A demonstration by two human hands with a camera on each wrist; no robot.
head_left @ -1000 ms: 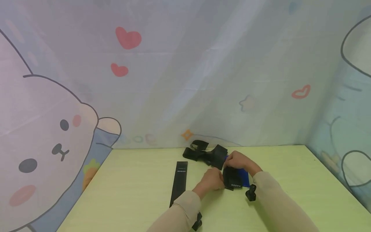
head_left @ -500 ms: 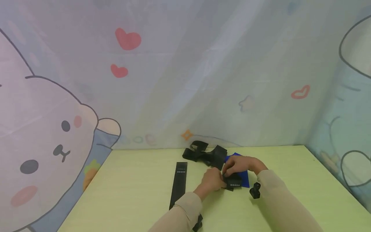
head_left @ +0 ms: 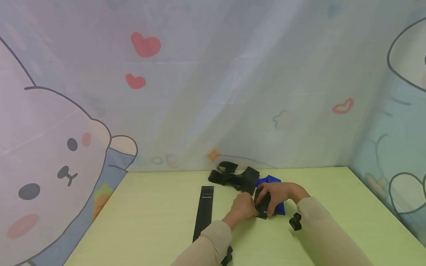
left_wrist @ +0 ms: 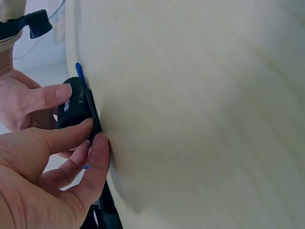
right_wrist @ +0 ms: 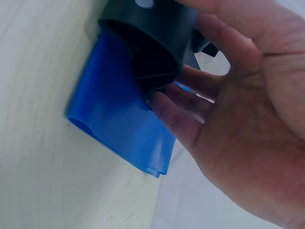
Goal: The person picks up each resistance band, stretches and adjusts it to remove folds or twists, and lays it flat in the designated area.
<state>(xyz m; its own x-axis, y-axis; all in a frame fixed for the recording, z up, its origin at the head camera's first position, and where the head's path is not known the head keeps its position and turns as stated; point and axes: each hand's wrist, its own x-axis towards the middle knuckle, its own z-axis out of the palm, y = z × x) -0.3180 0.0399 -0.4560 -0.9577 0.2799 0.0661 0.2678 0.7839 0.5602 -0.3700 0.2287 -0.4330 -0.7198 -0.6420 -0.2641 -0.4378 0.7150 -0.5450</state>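
A black elastic exercise band (head_left: 261, 210) with printed dots is bent over into a rounded fold (right_wrist: 143, 21), on top of a folded blue band (right_wrist: 114, 105). My left hand (head_left: 244, 205) pinches the black band's near-left edge between thumb and fingers, close to the tabletop, as the left wrist view shows. My right hand (head_left: 279, 193) holds the fold, its thumb on the printed outer face (left_wrist: 74, 102) and its fingers behind. In the right wrist view, the fold stands as an open curl above the flat blue layers.
Another black band (head_left: 203, 214) lies flat to the left, partly behind my left sleeve. Behind my hands is a loose heap of black bands (head_left: 247, 178). The pale yellow table (head_left: 149, 210) meets a cartoon-printed cloth backdrop (head_left: 213, 92) at its far edge.
My right hand has come from the band's far edge toward me and now grips the fold, bending the black band over. More of the blue band shows behind. My left hand stays at the edge.
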